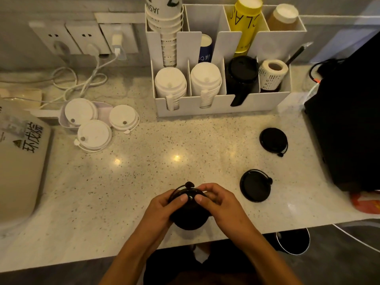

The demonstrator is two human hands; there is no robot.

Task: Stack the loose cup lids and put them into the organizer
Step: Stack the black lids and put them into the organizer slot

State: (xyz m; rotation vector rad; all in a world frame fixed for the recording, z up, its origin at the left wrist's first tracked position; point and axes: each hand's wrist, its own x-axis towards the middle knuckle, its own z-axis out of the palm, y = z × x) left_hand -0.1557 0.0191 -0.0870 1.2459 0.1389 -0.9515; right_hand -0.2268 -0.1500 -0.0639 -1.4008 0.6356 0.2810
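My left hand (162,208) and my right hand (218,202) both grip a stack of black lids (189,219) just above the counter's near edge, thumbs pressed on top. Two loose black lids lie to the right, one close (255,186) and one farther back (273,140). Three loose white lids lie at the left: one (80,111) resting on a white scoop, one (94,135) in front of it, one (123,117) to its right. The white organizer (218,108) stands at the back, its front slots holding white lid stacks (170,83) and a black lid stack (242,70).
Stacked paper cups (164,21) and a yellow cup stack (245,21) fill the organizer's rear slots; a label roll (272,73) sits in its right front slot. A black machine (349,120) stands at the right, a beige appliance (20,161) at the left, cables (82,83) behind.
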